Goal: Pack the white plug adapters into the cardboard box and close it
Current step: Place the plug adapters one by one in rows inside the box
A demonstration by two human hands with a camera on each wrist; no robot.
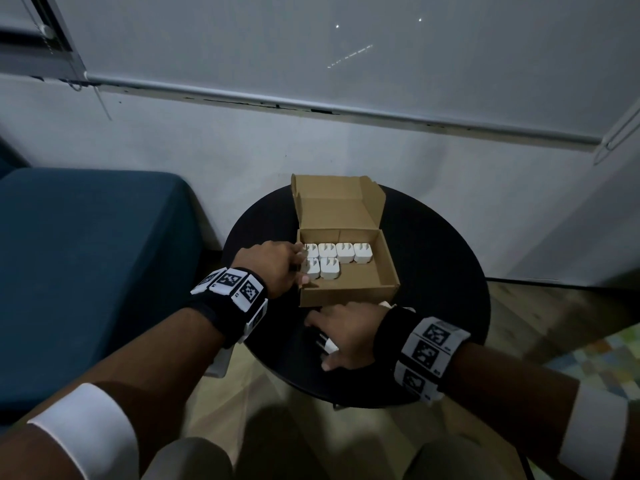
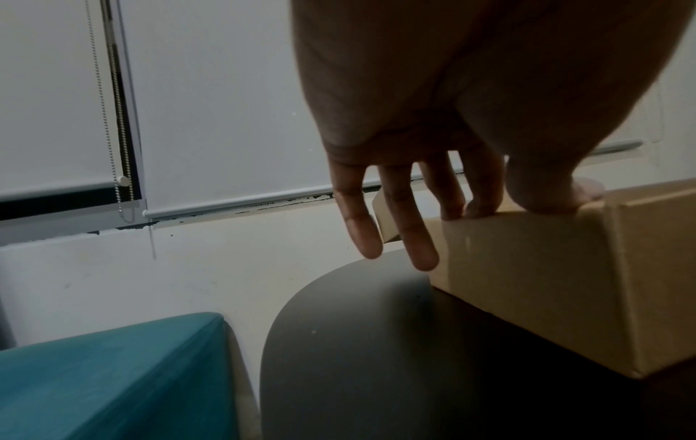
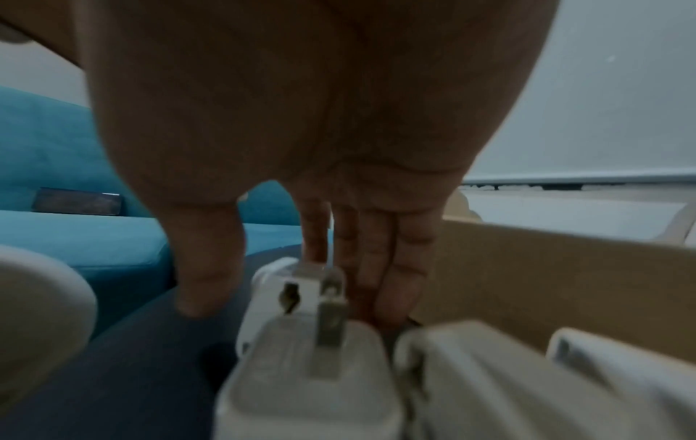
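The cardboard box stands open on the round black table, its lid upright at the back. Several white plug adapters sit in it prongs up, in two rows against the back left. My left hand rests on the box's left wall. Its thumb lies on the rim, two fingers reach inside and two hang straight outside. My right hand is low over loose adapters before the box. Its fingers touch one adapter's far side, and the thumb is a little off it.
More loose adapters lie under my right wrist by the box's front wall. A teal sofa stands close to the table's left, with a dark flat object on it. A white wall with a roller blind is right behind the table.
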